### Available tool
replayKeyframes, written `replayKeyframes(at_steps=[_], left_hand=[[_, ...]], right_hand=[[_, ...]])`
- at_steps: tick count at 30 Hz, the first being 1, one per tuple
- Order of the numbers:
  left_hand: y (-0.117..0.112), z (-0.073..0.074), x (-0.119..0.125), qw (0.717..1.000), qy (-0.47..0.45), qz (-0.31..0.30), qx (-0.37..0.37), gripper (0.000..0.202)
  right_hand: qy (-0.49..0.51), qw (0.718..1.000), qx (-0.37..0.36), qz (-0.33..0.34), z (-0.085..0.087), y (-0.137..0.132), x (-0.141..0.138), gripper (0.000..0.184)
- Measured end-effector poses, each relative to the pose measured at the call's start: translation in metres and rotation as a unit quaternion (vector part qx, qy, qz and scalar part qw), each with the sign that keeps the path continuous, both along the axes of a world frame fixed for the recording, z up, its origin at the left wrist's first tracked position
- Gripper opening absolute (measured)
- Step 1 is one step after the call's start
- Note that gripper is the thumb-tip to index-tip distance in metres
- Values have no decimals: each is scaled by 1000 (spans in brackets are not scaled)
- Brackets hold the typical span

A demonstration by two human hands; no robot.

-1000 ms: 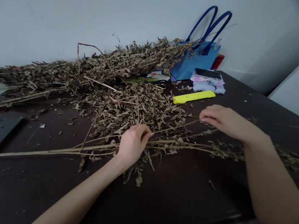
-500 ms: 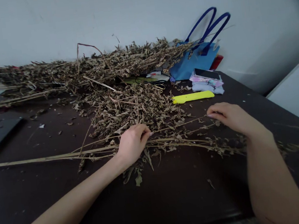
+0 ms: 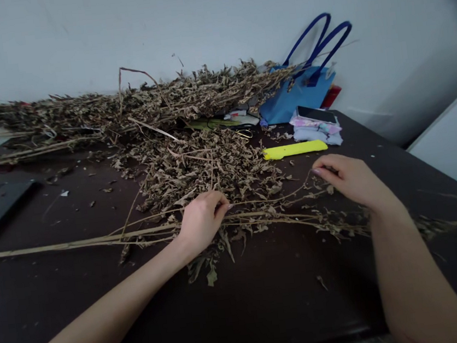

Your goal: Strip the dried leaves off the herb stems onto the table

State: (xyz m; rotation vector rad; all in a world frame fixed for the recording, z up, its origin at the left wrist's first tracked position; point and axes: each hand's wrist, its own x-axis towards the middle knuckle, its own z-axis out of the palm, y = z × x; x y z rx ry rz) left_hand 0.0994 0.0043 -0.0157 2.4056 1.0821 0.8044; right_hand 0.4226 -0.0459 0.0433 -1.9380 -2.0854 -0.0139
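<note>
The left hand (image 3: pixel 204 216) pinches a thin dry stem (image 3: pixel 297 190) between its fingers; the right hand (image 3: pixel 345 178) has its fingers closed on the same stem near its curved right end. Below it, a dry branch (image 3: pixel 63 246) lies across the dark surface (image 3: pixel 268 304), in front of 1 heap of dry leaves (image 3: pixel 207 165). Beyond the right hand are a yellow strip (image 3: pixel 295 149) and a blue bag (image 3: pixel 297 100) with 2 handles.
</note>
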Motion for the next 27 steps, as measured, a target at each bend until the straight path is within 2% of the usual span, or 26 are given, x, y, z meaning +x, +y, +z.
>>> replayKeyframes(at_steps=[4, 9, 12, 14, 16, 18, 24, 27], left_hand=[[-1, 1, 1, 1000, 6, -16, -2, 11], [-1, 0, 1, 1000, 9, -17, 2, 10], [-2, -1, 2, 1000, 9, -17, 4, 10], [-2, 0, 2, 1000, 10, -18, 6, 10], [-3, 1, 3, 1000, 12, -21, 8, 10], [-4, 1, 3, 1000, 12, -21, 9, 10], [-3, 1, 3, 1000, 3, -24, 16, 11], [-2, 0, 2, 1000, 3, -16, 13, 11]], right_hand=[[26, 990, 98, -93, -2, 0, -5, 8], [52, 944, 255, -201, -6, -3, -4, 14], [102, 926, 295, -211, -7, -3, -14, 20], [128, 941, 264, -170, -8, -2, -26, 24], [111, 970, 207, -63, -9, 0, -39, 26], [89, 989, 113, 33, -9, 0, -49, 34], [49, 998, 12, 30, 0, -9, -53, 29], [31, 993, -78, 85, 5, -12, -51, 26]])
